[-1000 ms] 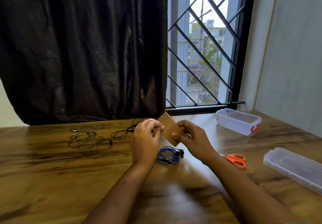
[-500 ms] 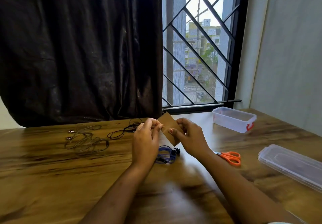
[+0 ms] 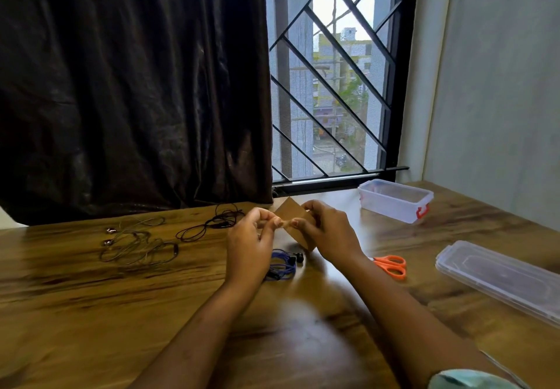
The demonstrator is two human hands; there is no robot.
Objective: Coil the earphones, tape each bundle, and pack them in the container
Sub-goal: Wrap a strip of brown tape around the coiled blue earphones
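Holding a piece of brown tape (image 3: pixel 290 211) up between them, both hands meet above the middle of the bench (image 3: pixel 91 297). The left hand (image 3: pixel 248 238) has its fingers curled and pinches the tape's left edge between thumb and fingertips. The right hand (image 3: pixel 330 234) pinches the same piece from the other side, fingers bent over its upper edge and thumb in front. The two thumbs come close to touching. The tape is tilted, with one corner pointing up toward the window (image 3: pixel 330 85) and another showing below the right hand.

A blue pair of earphones (image 3: pixel 281 266) lies coiled on the bench just under the hands, partly hidden by the left hand, with its black buds at the right end of the coil. Whether tape is wrapped round it cannot be told. A black pair of earphones (image 3: pixel 212 225) lies in loose loops farther back, left of the hands and near the foot of the dark curtain (image 3: pixel 136 85). A greyish pair of earphones (image 3: pixel 136 246) sprawls uncoiled farther left, its metal buds at the left end.

The clear container (image 3: pixel 394 200) stands open near the window sill to the right, a red clasp on its near end. Its lid (image 3: pixel 497 276) lies flat at the right edge of the bench, well apart from it. Orange-handled scissors (image 3: pixel 391 264) lie between the right forearm and the lid.
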